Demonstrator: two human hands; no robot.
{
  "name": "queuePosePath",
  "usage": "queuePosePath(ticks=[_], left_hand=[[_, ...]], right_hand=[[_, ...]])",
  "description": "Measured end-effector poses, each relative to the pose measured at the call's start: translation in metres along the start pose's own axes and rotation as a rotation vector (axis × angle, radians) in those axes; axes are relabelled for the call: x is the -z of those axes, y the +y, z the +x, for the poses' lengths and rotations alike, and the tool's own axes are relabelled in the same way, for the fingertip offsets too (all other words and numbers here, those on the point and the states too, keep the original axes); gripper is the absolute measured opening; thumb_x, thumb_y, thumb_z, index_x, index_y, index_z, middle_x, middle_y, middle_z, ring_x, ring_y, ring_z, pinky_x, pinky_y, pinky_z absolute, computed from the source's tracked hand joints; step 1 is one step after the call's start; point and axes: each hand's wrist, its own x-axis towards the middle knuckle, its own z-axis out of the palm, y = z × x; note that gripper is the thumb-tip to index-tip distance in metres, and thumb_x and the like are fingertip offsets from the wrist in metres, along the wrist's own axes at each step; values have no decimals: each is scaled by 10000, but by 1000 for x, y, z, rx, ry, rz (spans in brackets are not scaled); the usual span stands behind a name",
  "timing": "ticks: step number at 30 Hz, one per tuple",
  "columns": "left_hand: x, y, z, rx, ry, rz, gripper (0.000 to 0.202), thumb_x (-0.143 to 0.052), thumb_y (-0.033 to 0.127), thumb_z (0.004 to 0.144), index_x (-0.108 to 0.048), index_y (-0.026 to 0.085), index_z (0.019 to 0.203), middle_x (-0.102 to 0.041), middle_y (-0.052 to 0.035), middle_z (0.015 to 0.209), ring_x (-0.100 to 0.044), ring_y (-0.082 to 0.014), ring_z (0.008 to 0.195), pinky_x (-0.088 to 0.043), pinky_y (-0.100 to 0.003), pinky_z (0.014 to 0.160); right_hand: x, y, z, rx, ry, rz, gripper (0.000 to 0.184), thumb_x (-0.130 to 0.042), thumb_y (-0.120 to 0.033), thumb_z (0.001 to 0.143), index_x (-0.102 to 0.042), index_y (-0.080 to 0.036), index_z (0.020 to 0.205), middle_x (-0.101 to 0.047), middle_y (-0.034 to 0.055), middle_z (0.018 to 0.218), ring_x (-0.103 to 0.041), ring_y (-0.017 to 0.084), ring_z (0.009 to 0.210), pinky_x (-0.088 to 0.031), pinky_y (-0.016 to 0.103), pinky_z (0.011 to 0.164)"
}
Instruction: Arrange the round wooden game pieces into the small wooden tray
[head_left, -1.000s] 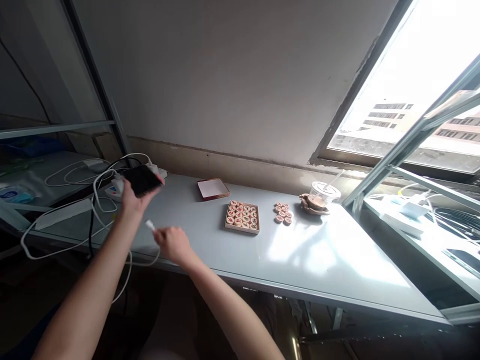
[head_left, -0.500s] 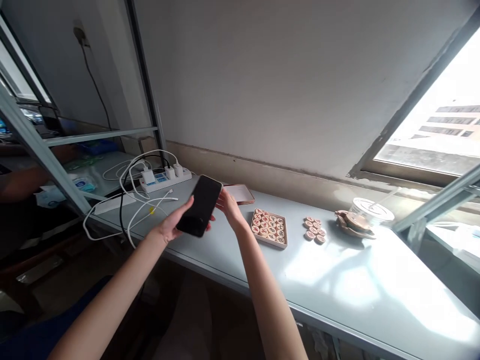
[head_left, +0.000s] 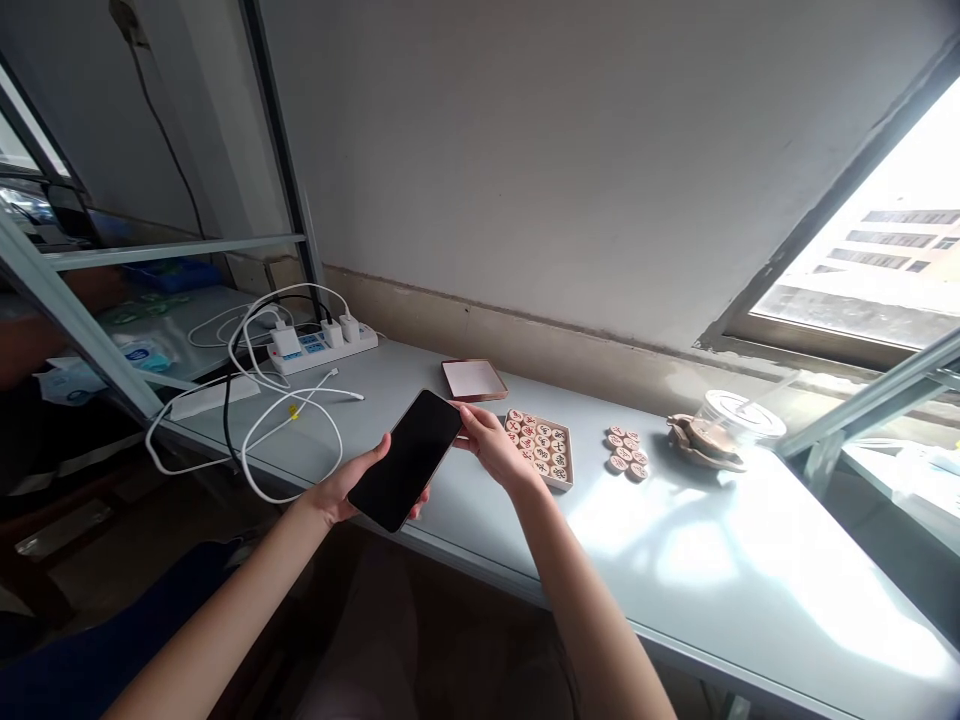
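Observation:
A black smartphone (head_left: 407, 460) with a dark screen is tilted over the desk's front edge. My left hand (head_left: 346, 488) is closed around its lower left side, thumb along the edge and fingertips showing at the far side. At the phone's upper right corner, my right hand (head_left: 491, 442) pinches it between thumb and fingers. Just beyond the right hand lies a shallow box (head_left: 571, 462) of round Chinese chess pieces (head_left: 541, 447), partly hidden by that hand. Behind the phone rests an open box lid (head_left: 475, 380). Several loose chess pieces (head_left: 627, 453) lie right of the box.
White charging cables (head_left: 330, 440) loop from a power strip (head_left: 322, 350) at the left and hang over the desk's front edge. A brown leaf-shaped dish (head_left: 705, 448) and a clear plastic cup (head_left: 742, 415) stand at the right. Another person's arm (head_left: 45, 335) shows beyond the metal frame.
The phone has come lower and nearer to me. My right hand has shifted right and down and now pinches the phone's upper corner, uncovering the box lid. The view has shifted slightly.

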Motion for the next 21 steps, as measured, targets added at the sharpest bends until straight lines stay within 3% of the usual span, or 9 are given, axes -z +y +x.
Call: queuePosePath(ticks=[8,16,21], left_hand=[[8,-5,2,32,-96,104,603,-408,615,844,-641,112,1084,-670,-157,976,-644,-273,853,-491,-373,772],[13,-6,0,11,-54,155,567,-453,601,831,-636,123,1074,-669,-165,971,-648,-295,850,-498,-397,751],[10,-7,1,-78,-62,231,582,-436,590,848,-595,93,1105,-666,-189,954,-650,-286,794,-508,-395,680]], right_hand=[[-7,16,-12,24,285,-45,424,-564,-564,762,-632,-205,978,-641,35,924,-579,180,861,-496,317,756],[-12,16,-11,48,292,-21,414,-548,-542,768,-638,-193,971,-643,41,895,-571,181,865,-490,293,735],[-13,17,-14,76,308,-21,408,-534,-535,776,-637,-181,951,-647,43,893,-580,172,840,-489,279,709]])
